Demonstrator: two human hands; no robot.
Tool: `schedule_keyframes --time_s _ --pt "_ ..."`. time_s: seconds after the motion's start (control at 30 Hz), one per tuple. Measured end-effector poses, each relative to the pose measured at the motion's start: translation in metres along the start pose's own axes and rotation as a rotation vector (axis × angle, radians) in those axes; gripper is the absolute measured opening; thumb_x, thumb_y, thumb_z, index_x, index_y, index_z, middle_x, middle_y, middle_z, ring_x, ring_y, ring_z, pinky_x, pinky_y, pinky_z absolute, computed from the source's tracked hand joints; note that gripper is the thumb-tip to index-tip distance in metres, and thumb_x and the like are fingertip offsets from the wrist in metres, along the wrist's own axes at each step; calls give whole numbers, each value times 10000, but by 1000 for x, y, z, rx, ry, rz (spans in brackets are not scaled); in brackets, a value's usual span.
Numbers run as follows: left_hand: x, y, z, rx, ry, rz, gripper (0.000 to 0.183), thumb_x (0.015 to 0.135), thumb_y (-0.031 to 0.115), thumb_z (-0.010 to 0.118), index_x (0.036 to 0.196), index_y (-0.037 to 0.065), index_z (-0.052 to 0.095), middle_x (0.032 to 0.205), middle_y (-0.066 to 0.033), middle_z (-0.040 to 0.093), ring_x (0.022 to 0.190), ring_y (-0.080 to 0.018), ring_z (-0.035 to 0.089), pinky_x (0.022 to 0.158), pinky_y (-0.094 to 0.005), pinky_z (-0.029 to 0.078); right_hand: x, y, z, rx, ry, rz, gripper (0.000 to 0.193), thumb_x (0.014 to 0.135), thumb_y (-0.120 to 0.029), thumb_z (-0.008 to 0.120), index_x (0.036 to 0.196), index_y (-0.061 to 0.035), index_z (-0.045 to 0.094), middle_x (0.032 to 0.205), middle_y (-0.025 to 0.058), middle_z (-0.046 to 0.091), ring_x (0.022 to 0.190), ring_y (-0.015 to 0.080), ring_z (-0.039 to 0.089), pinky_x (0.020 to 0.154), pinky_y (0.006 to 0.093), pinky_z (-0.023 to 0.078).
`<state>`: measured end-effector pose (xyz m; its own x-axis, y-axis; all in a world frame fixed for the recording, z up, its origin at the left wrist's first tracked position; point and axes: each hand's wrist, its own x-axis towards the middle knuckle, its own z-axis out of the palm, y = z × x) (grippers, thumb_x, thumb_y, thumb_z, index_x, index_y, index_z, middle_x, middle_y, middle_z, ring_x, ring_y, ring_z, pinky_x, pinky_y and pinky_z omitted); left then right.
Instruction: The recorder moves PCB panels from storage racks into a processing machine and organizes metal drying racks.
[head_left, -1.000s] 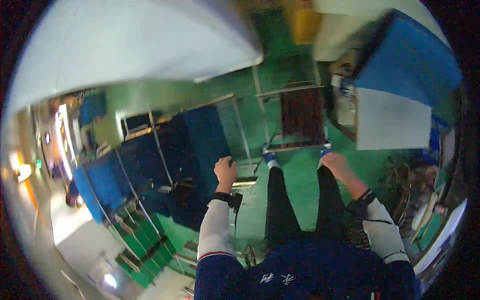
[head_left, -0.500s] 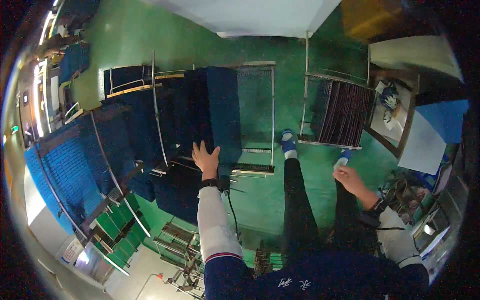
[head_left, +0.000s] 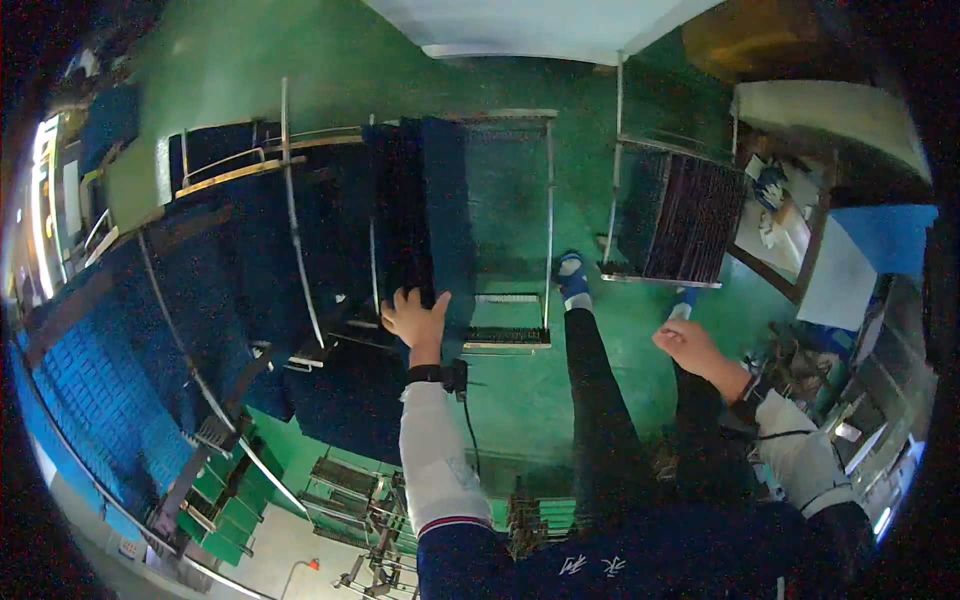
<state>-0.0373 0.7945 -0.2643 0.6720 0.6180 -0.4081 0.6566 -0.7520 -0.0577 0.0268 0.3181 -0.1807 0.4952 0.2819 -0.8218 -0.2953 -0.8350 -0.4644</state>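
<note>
My left hand (head_left: 415, 318) lies at the near edge of a row of dark blue panels (head_left: 448, 215) standing upright in a metal rack. Its fingers are apart and bent over the edge, with the thumb spread to the right; no firm grip shows. My right hand (head_left: 695, 345) hangs in front of my right leg, its fingers curled into a loose fist. I see nothing in it, and it touches no rack. A dark strap with a small box and a cable circles my left wrist.
A smaller rack (head_left: 607, 235) of thin dark plates stands ahead to the right. Beyond it is a framed tray (head_left: 800, 245) holding gloves. Bright blue panels (head_left: 110, 375) fill the racks at left. More metal racks (head_left: 345, 490) stand at lower left, on green floor.
My left hand's fingers have bent more over the panel edge. The racks at left have shifted outward and down in view. My right hand stays curled and has moved slightly left.
</note>
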Motion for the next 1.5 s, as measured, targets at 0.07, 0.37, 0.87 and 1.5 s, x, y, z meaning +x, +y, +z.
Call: schedule_keyframes --time_s 0.07,0.37,0.87,1.5 --pt "15 9 -17 215 -191 29 637 685 601 656 1108 124 671 1292 -118 510 1196 -369 430 981 -531 343 3 15 12 -21 38 -74 253 847 -300 598 856 -48 625 763 141 641 666 278 617 595 386 470" --pt "65 -4 15 191 -259 413 412 782 366 612 759 -40 681 839 -223 645 795 -389 619 761 -464 496 -12 -8 10 123 41 71 236 871 -289 600 916 -59 627 704 85 568 643 190 557 609 322 437" --pt "-25 -13 -100 31 -78 641 362 777 275 611 615 -48 605 682 -249 582 657 -419 571 622 -515 446 -19 14 -9 47 111 -14 269 851 -319 549 824 -59 609 786 150 632 753 350 610 675 457 490" --pt "-256 249 -376 129 -223 1515 461 801 210 676 469 49 400 443 -118 315 427 -301 370 478 -432 304 -147 119 -71 230 474 -274 234 824 -276 524 803 -53 590 776 181 617 711 364 588 610 479 446"
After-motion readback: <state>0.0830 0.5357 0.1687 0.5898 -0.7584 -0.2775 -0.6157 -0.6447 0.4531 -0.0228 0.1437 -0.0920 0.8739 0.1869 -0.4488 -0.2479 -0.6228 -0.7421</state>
